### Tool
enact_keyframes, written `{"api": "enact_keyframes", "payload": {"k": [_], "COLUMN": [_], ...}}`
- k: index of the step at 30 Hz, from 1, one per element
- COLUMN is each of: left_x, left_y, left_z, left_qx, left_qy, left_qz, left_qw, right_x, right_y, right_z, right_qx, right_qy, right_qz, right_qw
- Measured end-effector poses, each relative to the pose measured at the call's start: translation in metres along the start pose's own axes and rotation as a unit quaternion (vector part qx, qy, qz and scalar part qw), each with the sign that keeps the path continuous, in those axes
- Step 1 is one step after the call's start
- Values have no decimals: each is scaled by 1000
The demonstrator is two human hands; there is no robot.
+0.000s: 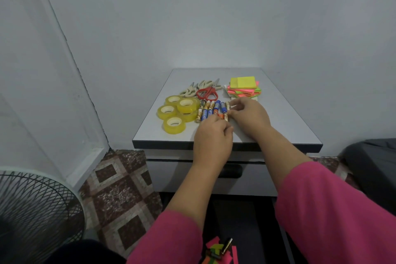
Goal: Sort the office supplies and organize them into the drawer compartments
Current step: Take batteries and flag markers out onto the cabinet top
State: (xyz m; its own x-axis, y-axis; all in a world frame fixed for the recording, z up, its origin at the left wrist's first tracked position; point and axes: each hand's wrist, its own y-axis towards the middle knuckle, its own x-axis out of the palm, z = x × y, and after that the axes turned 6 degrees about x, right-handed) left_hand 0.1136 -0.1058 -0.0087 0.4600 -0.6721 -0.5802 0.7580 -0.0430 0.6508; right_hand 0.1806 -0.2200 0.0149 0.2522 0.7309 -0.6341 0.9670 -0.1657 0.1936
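Batteries [211, 110] lay in a tight row near the middle of the grey counter [285, 122], side by side and touching; I could count about eight, though the hands hid the near ends of some. They were small cylinders with blue, gold and orange wrappers. The left hand [213, 138] had its fingers curled over the near ends of the row, and the right hand [249, 115] pinched the batteries at the row's right end with curled fingertips. Both wrists crossed the counter's dark front edge, and bare surface lay open to the right of the hands and along the back by the wall.

Five rolls of yellowish clear tape [176, 112] sat just left of the batteries, glossy rings with white cores, some leaning on one another. Behind them lay three pairs of scissors: one with red handles [207, 93] and two with cream handles [192, 89], overlapping. A loose stack of sticky notes [244, 89], square pads in yellow, pink and green, stood at the back right. Under the counter the drawer front [171, 176] with a dark handle was closed.
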Motion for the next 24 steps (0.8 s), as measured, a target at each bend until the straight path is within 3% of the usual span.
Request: {"api": "enact_keyframes", "payload": {"k": [24], "left_x": [0], "left_y": [-1], "left_z": [3], "left_qx": [-26], "left_qy": [30], "left_qz": [17], "left_qw": [999], "right_x": [-1], "right_y": [-2], "right_z": [1], "right_qx": [-12], "right_qy": [29], "right_qz": [-11], "right_qw": [999]}}
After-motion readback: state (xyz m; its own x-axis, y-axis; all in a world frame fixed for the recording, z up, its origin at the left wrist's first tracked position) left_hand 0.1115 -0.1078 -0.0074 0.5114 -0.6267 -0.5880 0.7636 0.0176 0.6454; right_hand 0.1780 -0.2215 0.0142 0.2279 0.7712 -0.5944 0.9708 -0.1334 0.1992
